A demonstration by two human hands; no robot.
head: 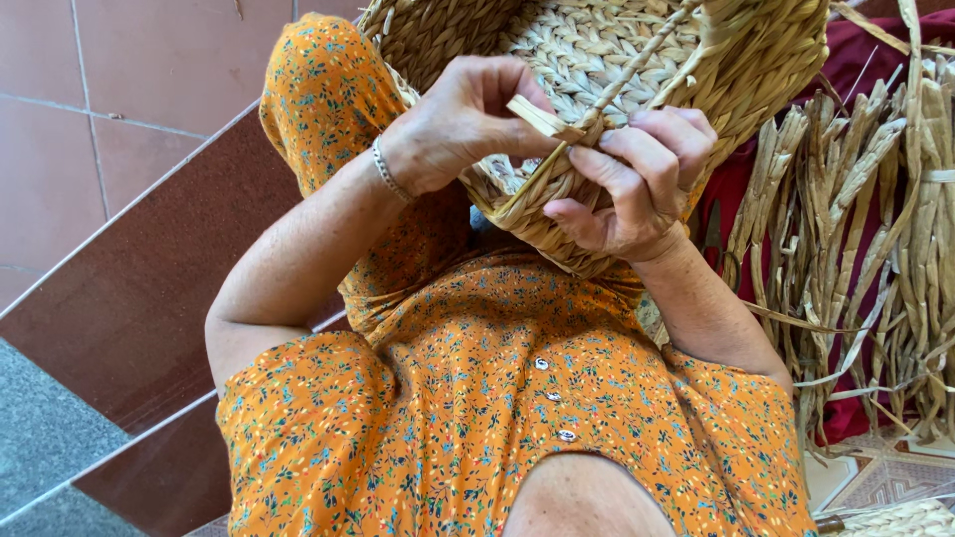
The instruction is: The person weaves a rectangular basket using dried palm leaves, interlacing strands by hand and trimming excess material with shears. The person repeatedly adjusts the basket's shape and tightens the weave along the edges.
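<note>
Head view, looking straight down over the lap. Woven straw basket (597,60) tilted against the raised knee, its open inside facing up, braided bottom visible, rim nearest the body. Left hand (463,124) closed at the rim, thumb and fingers pinched on a flat pale straw strip (537,116) whose cut end sticks out between them. Thin metal bracelet (386,171) around that wrist. Right hand (637,179) curled shut over the same stretch of rim, just beside the left, fingers wrapped across the braided edge and a twisted straw strand (637,60) running up from the grip across the basket's inside. Both hands touching the basket, nearly touching each other at the strip. Orange flowered dress (468,398) filling the lower middle, small buttons down the front. Bundle of dried straw stalks (856,229) hanging at the right, over dark red cloth (875,50), well apart from the hands. Dark scissors-like tool (713,234) half hidden between the right wrist and the stalks; hard to tell exactly. Reddish-brown steps (139,288) and pink floor tiles (149,60) at the left.
</note>
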